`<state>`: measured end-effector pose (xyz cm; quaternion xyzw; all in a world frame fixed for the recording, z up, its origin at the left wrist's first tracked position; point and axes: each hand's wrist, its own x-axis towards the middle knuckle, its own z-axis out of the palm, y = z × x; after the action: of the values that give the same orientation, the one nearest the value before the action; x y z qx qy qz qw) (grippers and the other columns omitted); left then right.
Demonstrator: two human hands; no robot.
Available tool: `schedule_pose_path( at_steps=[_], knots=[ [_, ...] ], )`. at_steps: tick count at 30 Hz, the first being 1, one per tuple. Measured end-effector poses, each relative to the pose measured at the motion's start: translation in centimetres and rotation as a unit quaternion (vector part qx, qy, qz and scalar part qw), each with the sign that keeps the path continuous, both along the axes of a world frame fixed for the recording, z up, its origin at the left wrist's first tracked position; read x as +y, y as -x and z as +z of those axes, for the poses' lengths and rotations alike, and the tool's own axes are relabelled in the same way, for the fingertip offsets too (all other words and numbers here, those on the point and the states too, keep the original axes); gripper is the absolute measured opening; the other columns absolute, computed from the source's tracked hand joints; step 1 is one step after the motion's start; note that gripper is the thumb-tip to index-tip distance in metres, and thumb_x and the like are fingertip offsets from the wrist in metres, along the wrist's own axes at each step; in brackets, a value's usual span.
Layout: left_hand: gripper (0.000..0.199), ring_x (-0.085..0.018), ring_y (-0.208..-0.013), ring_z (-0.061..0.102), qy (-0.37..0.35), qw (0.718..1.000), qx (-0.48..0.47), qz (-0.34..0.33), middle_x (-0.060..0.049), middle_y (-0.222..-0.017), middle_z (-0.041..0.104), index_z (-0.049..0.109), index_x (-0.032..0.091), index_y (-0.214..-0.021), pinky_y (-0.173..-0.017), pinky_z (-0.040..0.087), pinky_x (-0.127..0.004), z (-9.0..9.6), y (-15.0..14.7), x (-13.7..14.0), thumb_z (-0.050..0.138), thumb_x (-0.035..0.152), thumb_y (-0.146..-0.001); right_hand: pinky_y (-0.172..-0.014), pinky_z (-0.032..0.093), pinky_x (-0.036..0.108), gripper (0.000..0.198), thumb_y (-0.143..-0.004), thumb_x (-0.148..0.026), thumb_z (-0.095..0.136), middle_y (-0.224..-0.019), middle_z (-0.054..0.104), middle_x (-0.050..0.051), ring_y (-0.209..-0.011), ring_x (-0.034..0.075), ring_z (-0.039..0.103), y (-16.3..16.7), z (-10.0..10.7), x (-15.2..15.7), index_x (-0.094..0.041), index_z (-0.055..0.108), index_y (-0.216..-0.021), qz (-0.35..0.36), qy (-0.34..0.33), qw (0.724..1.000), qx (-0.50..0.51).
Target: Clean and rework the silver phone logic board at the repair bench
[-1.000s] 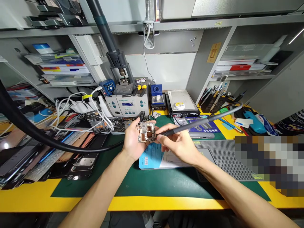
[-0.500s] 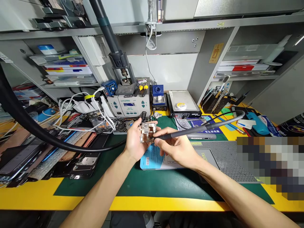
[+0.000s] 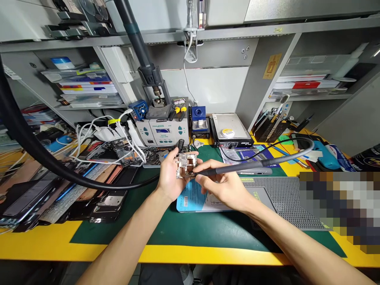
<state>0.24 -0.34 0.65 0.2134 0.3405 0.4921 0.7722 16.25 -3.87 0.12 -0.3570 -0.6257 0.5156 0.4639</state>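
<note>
A small phone circuit board (image 3: 186,163) with cut-out openings is held up by my left hand (image 3: 170,183), its fingers curled behind and around the edges. My right hand (image 3: 228,189) grips a grey soldering iron (image 3: 237,167) like a pen, its thumb and fingers near the front. The iron points left, its front end at the board's lower right edge; whether the tip touches the board is too small to tell. Beneath both hands lies a blue and grey repair mat (image 3: 191,198) on the green mat (image 3: 166,233).
Phone parts (image 3: 109,200) and white cables (image 3: 115,134) crowd the left. Behind stand a rework station (image 3: 163,132), a blue iron stand (image 3: 198,118) and a flat heating plate (image 3: 231,122). A thick black hose (image 3: 74,178) loops across the left. A tool holder (image 3: 268,128) sits back right.
The view has shifted slightly. The rear of the iron and its cable reach a little farther right; both hands keep nearly the same pose, still holding board and iron.
</note>
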Motion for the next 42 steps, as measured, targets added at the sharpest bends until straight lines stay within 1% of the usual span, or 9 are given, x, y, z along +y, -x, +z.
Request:
schedule_pose_path(
  at_steps=[6, 10, 14, 17, 22, 27, 32, 37, 42],
  knots=[
    [0.048, -0.023, -0.063, 0.07, 0.004, 1.0, 0.002, 0.001, -0.014, -0.078, 0.075, 0.07, 0.006, -0.109, -0.05, 0.051, -0.029, 0.1, -0.1, 0.0, 0.041, 0.042, -0.093, -0.051, 0.046, 0.023, 0.013, -0.082, -0.02, 0.065, -0.083, 0.062, 0.001, -0.06, 0.011, 0.057, 0.0, 0.3, -0.2, -0.02, 0.069, -0.094, -0.005, -0.007, 1.0, -0.01],
    [0.049, -0.022, -0.063, 0.07, 0.005, 1.0, 0.007, 0.002, -0.014, -0.079, 0.075, 0.07, 0.006, -0.109, -0.05, 0.05, -0.028, 0.1, -0.1, 0.0, 0.042, 0.042, -0.093, -0.05, 0.044, 0.023, 0.015, -0.083, -0.018, 0.064, -0.083, 0.064, 0.001, -0.06, 0.011, 0.058, -0.1, 0.4, -0.1, -0.02, 0.069, -0.097, -0.001, -0.011, 1.0, -0.022],
    [0.049, -0.021, -0.063, 0.069, 0.006, 1.0, 0.008, 0.001, -0.015, -0.08, 0.075, 0.071, 0.006, -0.108, -0.046, 0.046, -0.025, 0.1, 0.0, 0.0, 0.042, 0.042, -0.093, -0.052, 0.044, 0.023, 0.017, -0.082, -0.015, 0.063, -0.081, 0.064, 0.0, -0.06, 0.011, 0.058, -0.3, 0.4, -0.1, -0.02, 0.071, -0.096, 0.0, -0.024, 0.999, -0.035],
    [0.048, -0.021, -0.063, 0.069, 0.003, 1.0, 0.002, -0.002, -0.014, -0.08, 0.076, 0.071, 0.007, -0.109, -0.046, 0.045, -0.025, 0.0, 0.1, 0.0, 0.042, 0.041, -0.093, -0.053, 0.044, 0.023, 0.018, -0.081, -0.013, 0.062, -0.078, 0.064, 0.0, -0.06, 0.011, 0.056, -0.3, 0.5, -0.2, -0.02, 0.072, -0.094, -0.001, -0.035, 0.998, -0.044],
    [0.048, -0.021, -0.062, 0.069, -0.001, 1.0, -0.01, -0.008, -0.015, -0.079, 0.075, 0.071, 0.006, -0.108, -0.051, 0.049, -0.027, -0.3, 0.1, 0.1, 0.043, 0.043, -0.092, -0.051, 0.044, 0.024, 0.017, -0.08, -0.013, 0.062, -0.077, 0.064, 0.0, -0.058, 0.011, 0.058, -0.2, 0.7, -0.1, -0.019, 0.073, -0.092, -0.007, -0.03, 0.998, -0.051],
    [0.053, -0.023, -0.065, 0.07, -0.007, 1.0, -0.006, -0.007, -0.015, -0.078, 0.075, 0.072, 0.005, -0.103, -0.062, 0.054, -0.031, -0.4, -0.1, 0.1, 0.04, 0.046, -0.093, -0.054, 0.045, 0.024, 0.015, -0.081, -0.017, 0.062, -0.078, 0.069, 0.001, -0.06, 0.012, 0.058, -0.3, 1.2, -0.3, -0.019, 0.073, -0.091, -0.013, -0.055, 0.995, -0.087],
    [0.054, -0.023, -0.068, 0.07, -0.015, 1.0, -0.002, -0.012, -0.016, -0.081, 0.075, 0.072, 0.005, -0.106, -0.063, 0.053, -0.03, -0.6, 0.0, 0.2, 0.041, 0.048, -0.091, -0.053, 0.045, 0.024, 0.014, -0.08, -0.021, 0.063, -0.077, 0.07, 0.001, -0.058, 0.013, 0.059, -0.4, 1.6, -0.3, -0.02, 0.073, -0.09, -0.022, -0.046, 0.992, -0.112],
    [0.055, -0.021, -0.062, 0.068, -0.016, 1.0, -0.012, -0.016, -0.016, -0.08, 0.075, 0.071, 0.005, -0.108, -0.055, 0.05, -0.027, -0.5, 0.1, 0.1, 0.041, 0.047, -0.092, -0.052, 0.045, 0.025, 0.014, -0.08, -0.024, 0.063, -0.076, 0.07, 0.0, -0.058, 0.014, 0.06, -0.4, 1.7, -0.2, -0.023, 0.074, -0.089, -0.025, -0.049, 0.99, -0.133],
    [0.055, -0.02, -0.059, 0.067, -0.017, 0.999, -0.022, -0.019, -0.015, -0.077, 0.075, 0.071, 0.004, -0.107, -0.053, 0.049, -0.027, -0.4, 0.1, 0.1, 0.04, 0.047, -0.092, -0.055, 0.046, 0.026, 0.014, -0.08, -0.025, 0.063, -0.075, 0.07, 0.0, -0.061, 0.015, 0.06, -0.4, 1.5, -0.2, -0.023, 0.074, -0.089, -0.028, -0.049, 0.99, -0.129]
  ],
)
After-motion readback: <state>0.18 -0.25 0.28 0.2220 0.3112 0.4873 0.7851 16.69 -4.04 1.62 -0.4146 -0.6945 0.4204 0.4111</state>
